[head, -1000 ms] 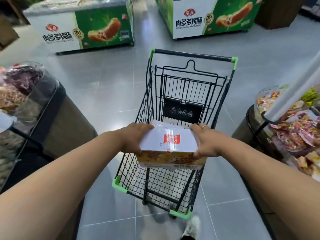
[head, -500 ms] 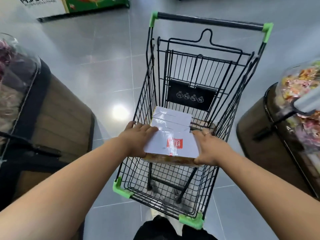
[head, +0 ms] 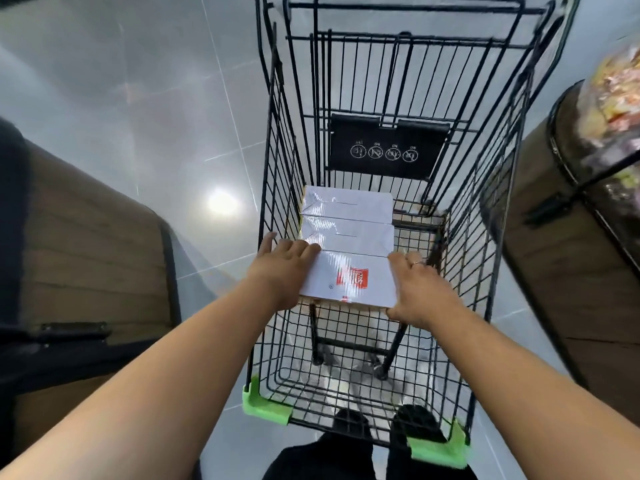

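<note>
A white box with a red logo (head: 349,278) is low inside the black wire shopping cart (head: 277,174), held between both hands. My left hand (head: 282,268) grips its left side with the fingers over the top edge. My right hand (head: 417,285), with a ring on one finger, grips its right side. Two more white boxes (head: 346,220) lie flat just beyond it on the cart's floor, side by side. Whether the held box touches the floor of the cart is unclear.
A brown display stand (head: 86,258) is close on the left. Another brown stand (head: 561,258) on the right carries a clear bin of wrapped snacks (head: 613,91). The cart has green corner bumpers (head: 265,407). Grey tiled floor (head: 138,98) lies beyond.
Both hands have lowered the box from above the cart's rim down into the basket, beside the boxes lying there. The view has tilted further down and closer.
</note>
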Demonstrator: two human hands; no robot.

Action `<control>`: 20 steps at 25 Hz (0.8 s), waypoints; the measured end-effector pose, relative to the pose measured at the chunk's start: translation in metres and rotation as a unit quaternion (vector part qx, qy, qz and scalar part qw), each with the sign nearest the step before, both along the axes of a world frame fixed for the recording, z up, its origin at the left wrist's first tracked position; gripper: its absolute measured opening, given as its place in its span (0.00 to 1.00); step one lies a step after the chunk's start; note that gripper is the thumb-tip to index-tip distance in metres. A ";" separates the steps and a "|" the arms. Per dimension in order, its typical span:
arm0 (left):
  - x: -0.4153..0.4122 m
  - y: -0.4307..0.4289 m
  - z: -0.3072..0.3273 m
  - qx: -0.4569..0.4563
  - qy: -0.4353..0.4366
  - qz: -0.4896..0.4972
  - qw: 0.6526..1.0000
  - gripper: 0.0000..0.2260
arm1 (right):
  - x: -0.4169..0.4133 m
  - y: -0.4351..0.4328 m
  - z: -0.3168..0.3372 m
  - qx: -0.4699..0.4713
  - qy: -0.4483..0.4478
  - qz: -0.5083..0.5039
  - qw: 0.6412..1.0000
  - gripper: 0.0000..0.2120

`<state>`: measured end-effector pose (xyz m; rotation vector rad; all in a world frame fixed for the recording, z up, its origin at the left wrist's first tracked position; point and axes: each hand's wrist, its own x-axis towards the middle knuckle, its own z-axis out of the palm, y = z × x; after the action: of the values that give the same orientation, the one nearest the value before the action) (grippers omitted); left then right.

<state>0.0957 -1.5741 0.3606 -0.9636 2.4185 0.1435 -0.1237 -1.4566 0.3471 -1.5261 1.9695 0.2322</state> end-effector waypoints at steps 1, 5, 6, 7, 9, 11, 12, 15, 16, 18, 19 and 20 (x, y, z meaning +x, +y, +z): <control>-0.002 -0.001 -0.007 -0.009 0.004 0.005 1.000 0.39 | 0.003 -0.003 -0.005 -0.001 -0.007 -0.015 1.000 0.48; -0.011 -0.013 -0.019 -0.034 0.007 0.012 0.999 0.38 | 0.003 -0.019 -0.015 -0.014 -0.016 -0.035 0.999 0.49; -0.010 -0.015 -0.018 -0.036 0.006 0.001 0.999 0.38 | 0.002 -0.019 -0.016 -0.015 -0.010 -0.027 0.999 0.48; -0.007 -0.015 -0.016 -0.037 0.002 -0.011 0.999 0.37 | 0.004 -0.017 -0.015 -0.012 -0.005 -0.016 1.000 0.47; 0.002 -0.012 -0.014 -0.043 -0.003 -0.030 0.999 0.36 | 0.009 -0.012 -0.015 -0.007 0.004 0.000 1.000 0.46; 0.010 -0.005 -0.014 -0.047 -0.003 -0.033 0.998 0.34 | 0.015 -0.008 -0.015 -0.010 0.005 0.003 1.000 0.45; 0.012 -0.003 -0.014 -0.050 0.001 -0.034 0.998 0.34 | 0.016 -0.007 -0.015 -0.016 0.004 0.000 1.000 0.45; 0.014 0.000 -0.011 -0.048 0.010 -0.045 0.998 0.33 | 0.018 -0.002 -0.009 -0.013 0.004 -0.007 1.000 0.44; 0.016 0.002 -0.010 -0.046 0.010 -0.050 0.998 0.33 | 0.018 0.002 -0.008 -0.007 0.009 -0.004 1.000 0.44; 0.021 0.009 -0.010 -0.039 0.007 -0.055 0.998 0.33 | 0.022 0.010 -0.005 0.008 0.014 0.006 1.000 0.45; 0.023 0.013 -0.009 -0.034 0.002 -0.056 0.998 0.33 | 0.024 0.013 -0.004 0.014 0.014 0.013 1.000 0.45; 0.026 0.016 -0.010 -0.030 -0.005 -0.056 0.998 0.33 | 0.027 0.015 -0.003 0.017 0.014 0.018 1.000 0.45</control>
<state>0.1218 -1.5580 0.3510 -0.8493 2.4737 0.0270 -0.0964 -1.4417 0.3443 -1.5457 1.9511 0.3008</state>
